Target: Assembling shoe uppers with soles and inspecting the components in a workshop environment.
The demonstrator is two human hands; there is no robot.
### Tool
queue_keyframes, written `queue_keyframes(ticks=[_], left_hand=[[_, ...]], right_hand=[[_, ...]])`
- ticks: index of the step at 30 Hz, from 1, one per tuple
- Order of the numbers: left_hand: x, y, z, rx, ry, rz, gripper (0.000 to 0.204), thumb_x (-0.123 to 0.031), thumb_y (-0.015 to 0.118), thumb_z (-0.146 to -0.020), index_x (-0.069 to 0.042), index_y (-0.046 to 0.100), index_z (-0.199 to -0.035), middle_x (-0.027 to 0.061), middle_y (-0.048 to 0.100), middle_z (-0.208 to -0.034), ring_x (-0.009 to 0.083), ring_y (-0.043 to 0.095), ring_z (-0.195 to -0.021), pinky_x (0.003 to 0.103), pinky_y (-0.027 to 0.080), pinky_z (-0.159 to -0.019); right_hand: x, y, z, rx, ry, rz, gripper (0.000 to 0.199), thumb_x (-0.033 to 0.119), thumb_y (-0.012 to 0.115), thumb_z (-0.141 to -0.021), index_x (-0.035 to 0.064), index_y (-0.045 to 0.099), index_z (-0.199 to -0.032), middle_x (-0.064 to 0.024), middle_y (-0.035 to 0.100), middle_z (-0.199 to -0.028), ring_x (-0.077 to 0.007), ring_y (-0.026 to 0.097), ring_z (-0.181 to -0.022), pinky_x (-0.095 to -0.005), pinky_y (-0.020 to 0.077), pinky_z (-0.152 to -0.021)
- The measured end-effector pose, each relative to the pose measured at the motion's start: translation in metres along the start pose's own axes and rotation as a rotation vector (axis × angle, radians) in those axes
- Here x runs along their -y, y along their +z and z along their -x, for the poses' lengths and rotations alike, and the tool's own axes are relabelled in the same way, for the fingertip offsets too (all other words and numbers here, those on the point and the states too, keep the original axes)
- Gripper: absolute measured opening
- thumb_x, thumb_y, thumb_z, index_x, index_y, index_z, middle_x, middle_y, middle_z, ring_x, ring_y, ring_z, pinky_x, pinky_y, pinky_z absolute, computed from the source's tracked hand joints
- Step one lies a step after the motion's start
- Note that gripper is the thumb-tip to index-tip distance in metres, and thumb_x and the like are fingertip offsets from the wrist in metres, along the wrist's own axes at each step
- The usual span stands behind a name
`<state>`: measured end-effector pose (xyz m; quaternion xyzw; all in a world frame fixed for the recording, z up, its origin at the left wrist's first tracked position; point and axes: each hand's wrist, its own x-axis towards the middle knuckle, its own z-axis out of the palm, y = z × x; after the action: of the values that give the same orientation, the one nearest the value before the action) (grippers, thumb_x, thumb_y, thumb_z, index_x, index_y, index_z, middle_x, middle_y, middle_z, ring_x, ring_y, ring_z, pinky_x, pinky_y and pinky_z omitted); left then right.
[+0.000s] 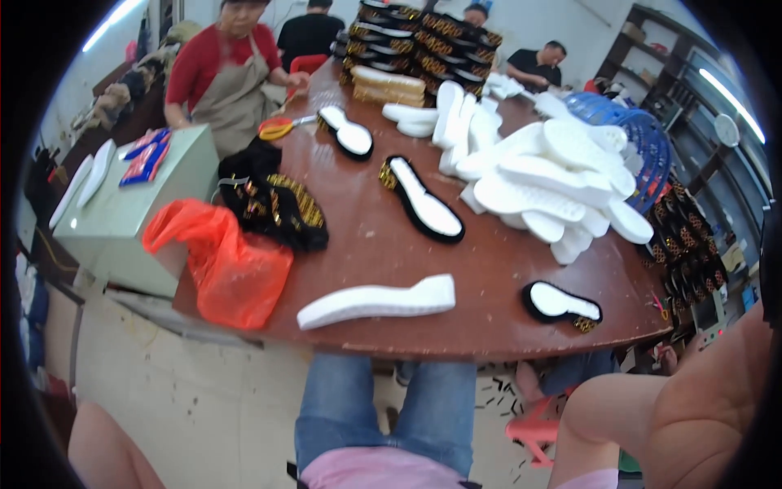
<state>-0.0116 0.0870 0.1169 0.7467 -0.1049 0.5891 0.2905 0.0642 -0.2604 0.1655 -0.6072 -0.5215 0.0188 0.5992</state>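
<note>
1. The white foam sole (377,300) lies alone on the near part of the brown table (489,277), just inside the front edge and straight ahead of my knees in blue jeans (383,407). Its long axis runs across me, left to right, the thicker heel end to my right and a little farther from me than the toe end.

2. Neither of my hands shows. Only my right arm (676,416) is in view, bent, at the lower right, and a bit of my left arm (106,452) at the lower left corner. I cannot tell whether either hand is spread, closed or pinching anything.

3. The sole lies up and to the left of my right arm and up and to the right of my left arm, about midway, with both well apart from it.

4. To the right of the sole, near the same edge, rests a black-rimmed insole with a gold trim (562,303).

5. To its left an orange plastic bag (224,265) hangs over the table corner, close to the toe end.

6. Farther back lie another black-rimmed insole (425,200) and a heap of white soles (546,179).
</note>
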Motion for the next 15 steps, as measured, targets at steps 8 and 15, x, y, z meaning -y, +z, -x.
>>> queue_keyframes(ticks=[8, 15], left_hand=[[0.028, 0.003, 0.007, 0.041, -0.008, 0.020, 0.040, -0.034, 0.050, -0.081, -0.006, 0.055, -0.109, 0.0135, 0.056, -0.112, 0.0266, 0.055, -0.101, 0.038, 0.041, -0.092], [0.033, -0.034, 0.029, 0.198, -0.242, -0.015, 0.036, -0.030, 0.047, -0.082, -0.005, 0.056, -0.106, 0.0133, 0.057, -0.109, 0.0255, 0.055, -0.099, 0.036, 0.041, -0.091]], right_hand=[[-0.043, 0.008, -0.024, -0.089, 0.014, 0.008, 0.020, 0.008, 0.051, -0.087, 0.0016, 0.058, -0.104, -0.0079, 0.063, -0.098, -0.0149, 0.057, -0.088, -0.0278, 0.0457, -0.081], [-0.069, 0.063, -0.050, -0.126, 0.259, -0.102, 0.019, 0.007, 0.051, -0.086, 0.0015, 0.058, -0.103, -0.0078, 0.063, -0.098, -0.0150, 0.057, -0.088, -0.0281, 0.0455, -0.081]])
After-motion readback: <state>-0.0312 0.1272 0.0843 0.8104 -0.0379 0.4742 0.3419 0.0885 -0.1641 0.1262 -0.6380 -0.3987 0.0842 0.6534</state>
